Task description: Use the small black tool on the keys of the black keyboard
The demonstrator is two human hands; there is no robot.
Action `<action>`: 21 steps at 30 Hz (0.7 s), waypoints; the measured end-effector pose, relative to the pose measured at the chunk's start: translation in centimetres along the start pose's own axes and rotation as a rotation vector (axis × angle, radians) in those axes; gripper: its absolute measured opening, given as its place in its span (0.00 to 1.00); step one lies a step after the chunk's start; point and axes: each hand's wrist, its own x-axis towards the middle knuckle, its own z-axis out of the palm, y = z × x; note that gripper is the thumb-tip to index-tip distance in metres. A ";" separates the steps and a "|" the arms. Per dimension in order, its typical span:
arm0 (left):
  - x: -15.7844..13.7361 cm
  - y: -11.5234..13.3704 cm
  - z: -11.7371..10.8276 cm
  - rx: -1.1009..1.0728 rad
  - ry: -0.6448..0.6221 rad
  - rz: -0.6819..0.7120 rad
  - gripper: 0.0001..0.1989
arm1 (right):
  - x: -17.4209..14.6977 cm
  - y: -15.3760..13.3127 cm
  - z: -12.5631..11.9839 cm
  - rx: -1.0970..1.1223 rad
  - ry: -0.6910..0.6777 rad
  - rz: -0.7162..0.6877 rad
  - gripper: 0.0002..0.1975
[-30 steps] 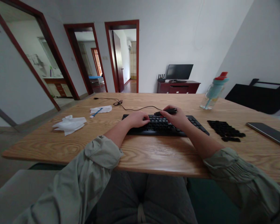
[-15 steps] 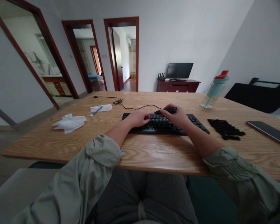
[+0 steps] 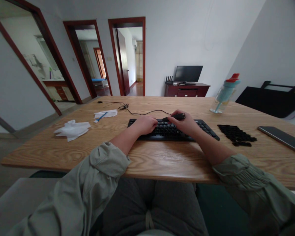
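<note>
A black keyboard (image 3: pixel 166 135) lies on the wooden table before me, and rows of its middle keys look bare of caps. My left hand (image 3: pixel 147 125) rests on its left part with the fingers curled and pinched together; anything between them is hidden. My right hand (image 3: pixel 184 124) is closed round a thick black-handled tool (image 3: pixel 179 116) above the keyboard's back edge. The tool lies nearly level, its thin end pointing left towards my left fingertips. Right of the keyboard, black keycaps (image 3: pixel 232 133) lie grouped in rows.
A keyboard cable (image 3: pixel 124 107) coils at the back. On the left are crumpled white tissue (image 3: pixel 73 129) and a blue brush-like stick (image 3: pixel 101 116) on another tissue. To the right stand a water bottle (image 3: pixel 223 95) and a flat dark phone (image 3: pixel 282 138). The table edge (image 3: pixel 162 178) is close to my lap.
My left fingers have drawn together, closing the gap seen between thumb and forefinger. My right hand and the tool have barely moved; the whole view has shifted slightly.
</note>
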 end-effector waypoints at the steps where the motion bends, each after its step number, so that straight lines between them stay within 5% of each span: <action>1: 0.0 0.2 -0.1 0.028 0.004 -0.002 0.15 | -0.2 -0.1 0.0 0.003 -0.004 -0.003 0.15; 21: -0.7 1.5 -0.9 0.093 -0.033 -0.039 0.14 | -1.9 -0.5 -0.5 0.041 -0.054 -0.112 0.10</action>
